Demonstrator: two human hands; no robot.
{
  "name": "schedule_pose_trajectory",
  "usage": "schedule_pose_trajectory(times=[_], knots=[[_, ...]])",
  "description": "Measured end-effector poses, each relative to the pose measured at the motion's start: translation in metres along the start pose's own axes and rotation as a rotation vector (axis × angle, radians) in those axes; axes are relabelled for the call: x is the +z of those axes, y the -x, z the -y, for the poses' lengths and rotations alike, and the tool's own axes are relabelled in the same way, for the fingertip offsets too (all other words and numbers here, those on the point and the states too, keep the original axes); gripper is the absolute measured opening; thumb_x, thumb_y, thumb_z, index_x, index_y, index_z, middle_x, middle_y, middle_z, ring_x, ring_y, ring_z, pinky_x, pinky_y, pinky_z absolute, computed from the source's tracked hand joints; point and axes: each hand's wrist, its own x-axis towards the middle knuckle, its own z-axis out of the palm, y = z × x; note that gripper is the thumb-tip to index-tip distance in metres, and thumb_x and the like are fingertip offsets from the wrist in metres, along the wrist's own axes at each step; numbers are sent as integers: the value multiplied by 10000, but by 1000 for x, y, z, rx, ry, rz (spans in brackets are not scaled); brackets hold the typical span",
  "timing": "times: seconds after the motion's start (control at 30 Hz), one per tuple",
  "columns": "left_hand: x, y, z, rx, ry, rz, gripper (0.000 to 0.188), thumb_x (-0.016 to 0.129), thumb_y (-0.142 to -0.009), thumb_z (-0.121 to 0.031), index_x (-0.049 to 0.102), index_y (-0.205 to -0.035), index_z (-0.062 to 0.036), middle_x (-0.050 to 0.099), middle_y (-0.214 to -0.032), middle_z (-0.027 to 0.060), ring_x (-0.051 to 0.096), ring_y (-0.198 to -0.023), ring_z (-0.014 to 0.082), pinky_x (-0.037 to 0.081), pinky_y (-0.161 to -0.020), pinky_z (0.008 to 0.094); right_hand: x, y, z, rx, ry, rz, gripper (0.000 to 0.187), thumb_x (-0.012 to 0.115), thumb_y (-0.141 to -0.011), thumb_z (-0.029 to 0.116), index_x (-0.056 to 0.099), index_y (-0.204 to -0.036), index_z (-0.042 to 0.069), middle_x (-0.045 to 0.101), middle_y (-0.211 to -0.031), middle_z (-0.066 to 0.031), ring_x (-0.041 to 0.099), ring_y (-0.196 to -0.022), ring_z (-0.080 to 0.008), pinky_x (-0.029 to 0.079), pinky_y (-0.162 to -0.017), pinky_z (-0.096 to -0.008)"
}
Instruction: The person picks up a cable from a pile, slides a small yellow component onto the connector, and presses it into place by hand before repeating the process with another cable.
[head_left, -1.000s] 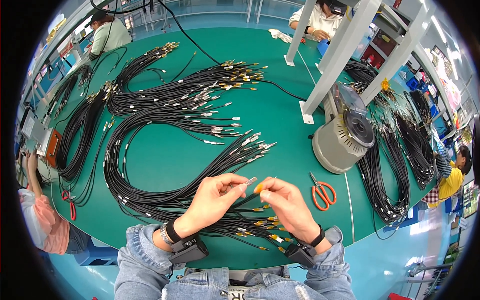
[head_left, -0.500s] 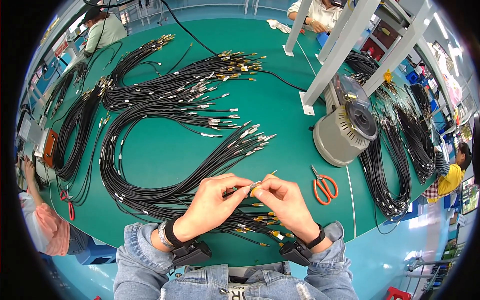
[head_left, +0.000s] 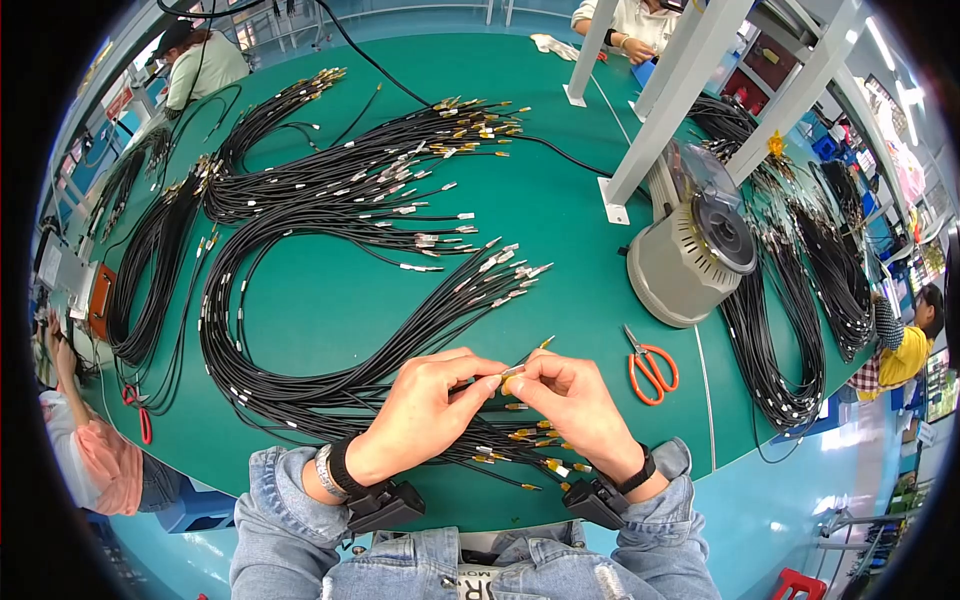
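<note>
In front of my body, both hands meet over a black cable end with a pale sleeve and a yellow part (head_left: 512, 377). My left hand (head_left: 425, 408) is closed, thumb and forefinger pinching the sleeve side. My right hand (head_left: 578, 408) pinches the same piece from the other side, its fingertips nearly touching the left ones. Fingers partly cover the piece. Beneath and beside them lie yellow-tipped cable ends (head_left: 548, 464). These belong to a looped bundle of black cables (head_left: 290, 388) curving away to the left, its other ends carrying white tags.
Orange-handled pliers (head_left: 653, 373) lie right of my hands, near a grey round machine (head_left: 680, 275) and metal posts (head_left: 655, 120). More cable bundles (head_left: 350, 165) cover the far left; others (head_left: 765, 350) hang at right. Red-handled scissors (head_left: 140, 408) lie left. Other people sit around the table.
My hands stay together at almost the same spot, with only a slight shift of the fingers around the cable end. The rest of the table looks unchanged.
</note>
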Motion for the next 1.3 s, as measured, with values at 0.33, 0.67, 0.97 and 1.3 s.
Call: schedule_pose_trajectory(times=[0.33,0.67,0.97,1.3], knots=[[0,1,-2,-41,41,15,112,576,-833,-39,636,-908,19,599,-730,52,479,-555,66,372,-474,212,0,1,1,10,0,-4,189,614,-815,131,558,-711,-16,479,-669,19,412,-636,-54,353,-579,-222],[-1,2,-7,24,-64,10,98,599,-817,-48,643,-884,8,577,-688,56,476,-525,89,358,-460,218,-1,3,2,30,-4,11,181,610,-817,144,586,-746,-20,498,-670,12,441,-652,-57,369,-595,-232],[4,0,0,-21,49,-65,90,612,-816,-57,625,-832,31,581,-659,19,469,-546,41,367,-459,200,0,3,10,-76,190,22,162,595,-823,137,619,-812,-22,514,-717,-6,463,-664,-60,386,-604,-245],[0,-2,9,-171,368,-169,126,595,-843,-92,632,-856,28,585,-661,-14,464,-556,5,368,-474,172,-5,3,12,177,-228,82,260,565,-851,162,565,-1041,-15,579,-857,-17,498,-810,-73,406,-731,-231]])
